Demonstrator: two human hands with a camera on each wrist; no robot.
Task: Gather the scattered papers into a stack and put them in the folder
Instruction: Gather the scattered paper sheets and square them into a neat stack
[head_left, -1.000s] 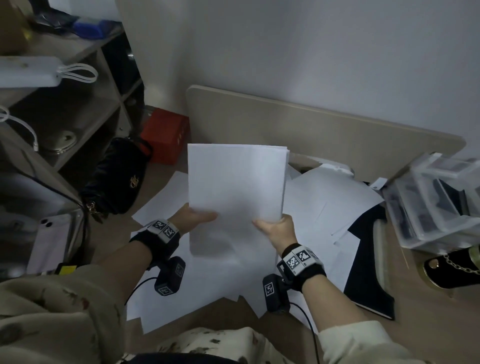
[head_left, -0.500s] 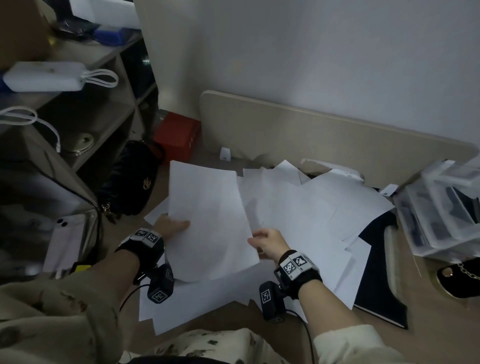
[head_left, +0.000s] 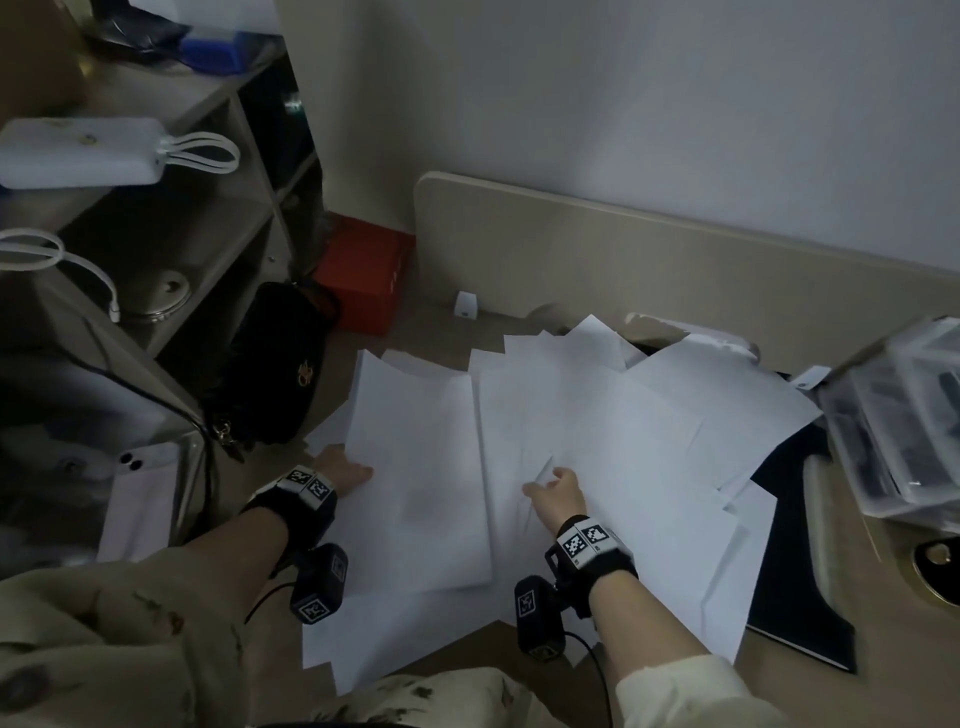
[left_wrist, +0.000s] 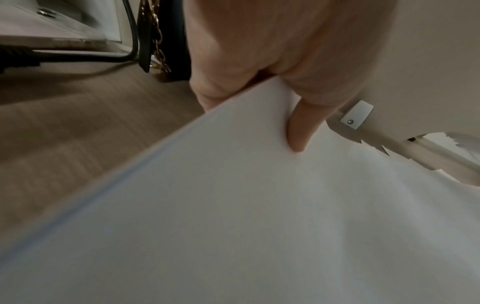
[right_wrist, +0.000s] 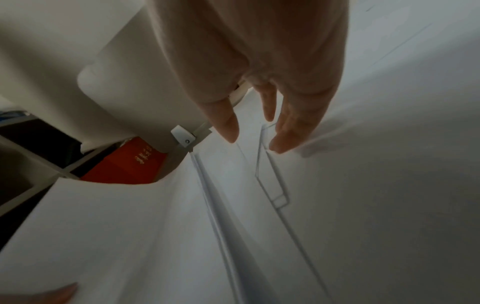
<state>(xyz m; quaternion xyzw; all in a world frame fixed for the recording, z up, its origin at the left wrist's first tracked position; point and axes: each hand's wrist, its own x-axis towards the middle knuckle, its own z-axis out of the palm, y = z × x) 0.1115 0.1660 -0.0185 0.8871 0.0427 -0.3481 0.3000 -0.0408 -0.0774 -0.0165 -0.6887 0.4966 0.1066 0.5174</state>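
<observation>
Stack of papers laid down among the loose sheets, just left of the dark folder.

Its long axis runs away from the person; a second ago it stood upright in both hands. The left hand pinches its left edge; the right hand hovers with fingers loosely spread.

Left hand in a pinching grip, right hand forward with fingers loosely spread.

The room is sitting dim and grey, the shelf sinking into shadow. The white papers are catching what light there is. Wide-angle bending is curving the edges; both wrist views are smearing softly.
</observation>
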